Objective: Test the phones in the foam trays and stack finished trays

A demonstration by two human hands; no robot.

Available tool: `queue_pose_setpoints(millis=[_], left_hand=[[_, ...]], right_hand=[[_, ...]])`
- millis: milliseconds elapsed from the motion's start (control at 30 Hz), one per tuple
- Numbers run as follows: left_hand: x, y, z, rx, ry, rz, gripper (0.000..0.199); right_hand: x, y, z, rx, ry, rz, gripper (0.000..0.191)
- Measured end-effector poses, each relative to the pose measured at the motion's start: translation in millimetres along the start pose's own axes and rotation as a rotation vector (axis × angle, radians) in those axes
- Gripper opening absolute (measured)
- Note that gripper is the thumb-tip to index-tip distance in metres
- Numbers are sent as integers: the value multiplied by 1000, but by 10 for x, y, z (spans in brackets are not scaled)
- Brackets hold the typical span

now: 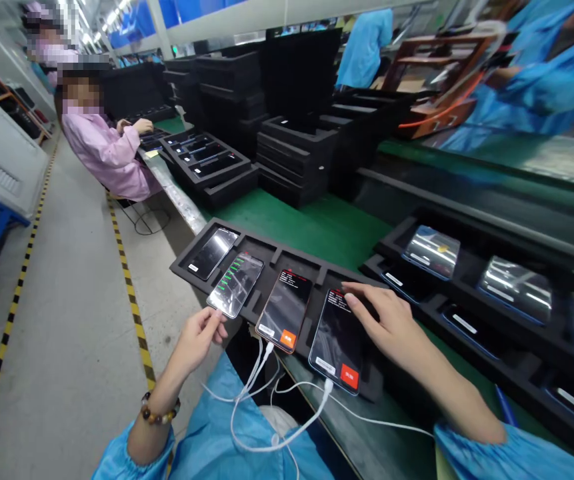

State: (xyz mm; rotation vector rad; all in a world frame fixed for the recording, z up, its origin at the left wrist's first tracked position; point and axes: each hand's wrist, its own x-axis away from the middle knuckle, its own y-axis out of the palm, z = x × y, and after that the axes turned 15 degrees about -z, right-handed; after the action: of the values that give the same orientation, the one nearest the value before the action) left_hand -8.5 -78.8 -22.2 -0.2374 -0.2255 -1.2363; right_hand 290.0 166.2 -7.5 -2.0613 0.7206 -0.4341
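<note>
Four-slot black foam tray (261, 248) holds smartphones in a row. My left hand (199, 337) has its fingers curled together at the lower edge of a smartphone with green text (237, 285); what they pinch, if anything, is hidden. My right hand (384, 320) reaches over the tray with fingers stretched out, thumb and fingertips by the top right corner of the rightmost smartphone (334, 333). That screen and the one on the middle smartphone (285, 307) show white text and a red or orange block. White charging cables (311, 420) plug into both. A dark smartphone (213, 253) lies at the left end.
Another foam tray with phones (467, 320) lies on the right. Stacked black foam trays (291, 160) stand beyond the green bench top (251, 210). A co-worker in pink (109, 150) sits at the far left; people in blue are across the bench. A blue pen (507, 405) is near my right forearm.
</note>
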Motion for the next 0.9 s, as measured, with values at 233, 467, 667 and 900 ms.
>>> queue_pose_setpoints(millis=[233, 467, 667, 900], left_hand=[[4, 59, -11, 125, 13, -57, 65], [17, 66, -24, 308, -72, -141, 57], [-5, -63, 81, 404, -131, -312, 43], [-49, -64, 34, 378, -130, -317, 40]], right_hand=[[-594, 353, -1133, 114, -582, -354, 44], [-1050, 398, -972, 358, -390, -247, 49], [-871, 377, -1043, 175, -481, -385, 44], [-762, 497, -1194, 93, -579, -445, 46]])
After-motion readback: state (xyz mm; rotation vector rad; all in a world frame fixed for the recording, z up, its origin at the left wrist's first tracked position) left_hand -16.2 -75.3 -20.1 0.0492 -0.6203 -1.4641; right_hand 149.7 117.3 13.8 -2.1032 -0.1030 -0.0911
